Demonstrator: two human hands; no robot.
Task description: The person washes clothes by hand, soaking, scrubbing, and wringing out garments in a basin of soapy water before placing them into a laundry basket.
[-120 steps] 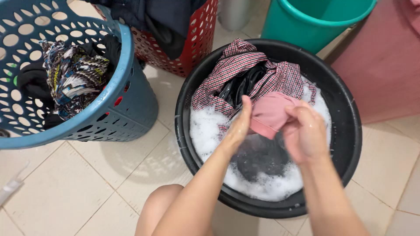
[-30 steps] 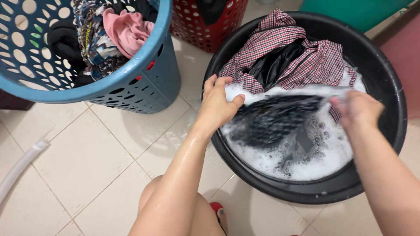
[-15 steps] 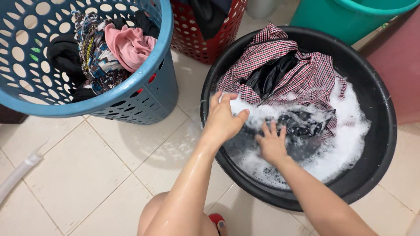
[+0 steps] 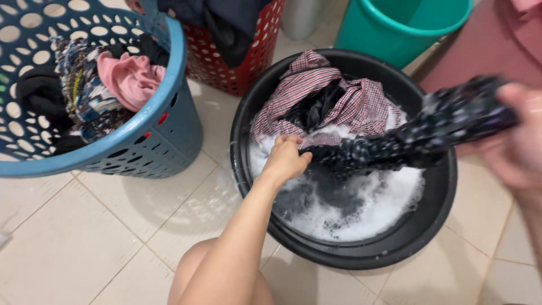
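Head view: wash step in hand, I'd judge
Left hand [image 4: 287, 160]: clenched on one end of the dark dotted wet garment [image 4: 406, 140], over the round black plastic basin [image 4: 350, 257]
Right hand [image 4: 516, 138]: grips the other end, blurred, past the basin's right rim
Garment: stretched taut above white suds [image 4: 361, 206]; limp, soaked
Far rim: crumpled red checked cloth [image 4: 324, 93]
Next: likely wringing; needs firm twisting

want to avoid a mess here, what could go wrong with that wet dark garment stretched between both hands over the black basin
1. The dark dotted garment is pulled out past the rim of the black basin toward the right hand, so suds may drip onto the tiled floor and make it slippery.
2. The left hand grips one end while the other is pulled taut; the wet fabric could slip free and splash foam.
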